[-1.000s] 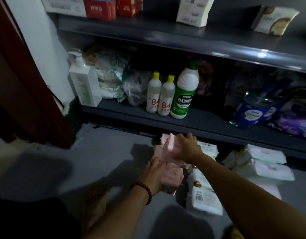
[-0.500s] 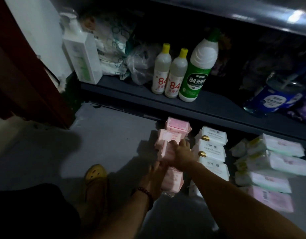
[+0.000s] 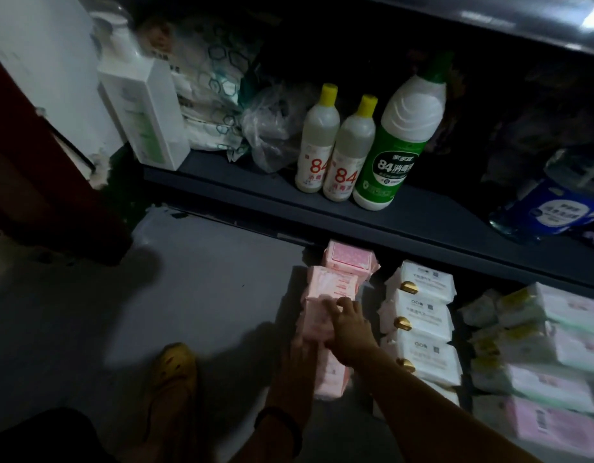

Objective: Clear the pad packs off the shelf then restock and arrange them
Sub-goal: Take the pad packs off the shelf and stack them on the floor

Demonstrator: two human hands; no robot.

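Note:
Several pink pad packs [image 3: 335,285] lie in a row on the floor below the dark shelf [image 3: 322,208]. My right hand [image 3: 350,325] grips one pink pack [image 3: 317,320] in the middle of that row, fingers curled over its top. My left hand [image 3: 300,354] is under my right forearm, against the near pink packs; its fingers are mostly hidden. To the right, white packs [image 3: 422,315] form a second row, and white-green and pink packs [image 3: 549,359] a third.
On the shelf stand a white pump bottle [image 3: 145,108], two small yellow-capped bottles [image 3: 332,148], a green-labelled bottle [image 3: 399,145], a plastic bag [image 3: 272,128] and a blue bottle [image 3: 556,202]. A yellow shoe [image 3: 172,372] is on the grey floor at the left.
The view has tilted down and closer to the floor. My right hand has lowered the pink pack into the row; my left hand stays against the near packs.

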